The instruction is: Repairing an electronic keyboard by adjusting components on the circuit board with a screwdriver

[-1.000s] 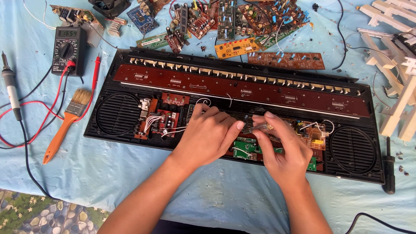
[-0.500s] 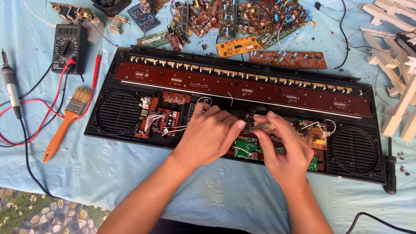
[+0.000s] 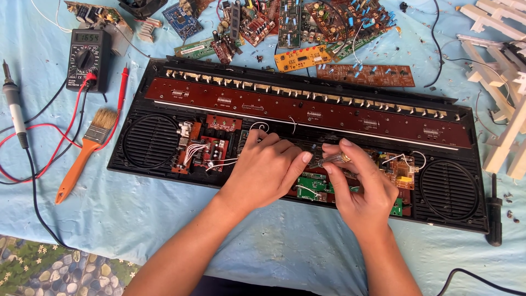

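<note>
- Long black plastic keyboard chassis, opened, lies flat on the light blue cloth-covered bench; a brown strip circuit board runs along its length, and round speaker grilles sit at both ends.
- Left hand rests palm down on the middle of the chassis, fingers curled and pressed together, touching the internal parts just right of the small red circuit board with white wires.
- Right hand is just beside the left; its thumb and forefinger pinch a slim clear-handled tool, which lies nearly level with its tip pointing at the left hand's fingertips.
- Green circuit boards show below and between the two hands.
- Orange-handled paintbrush lies left of the chassis, near a black digital multimeter with red and black leads.
- Loose circuit boards are scattered beyond the chassis's far edge.
- White plastic key pieces are stacked at the right.
</note>
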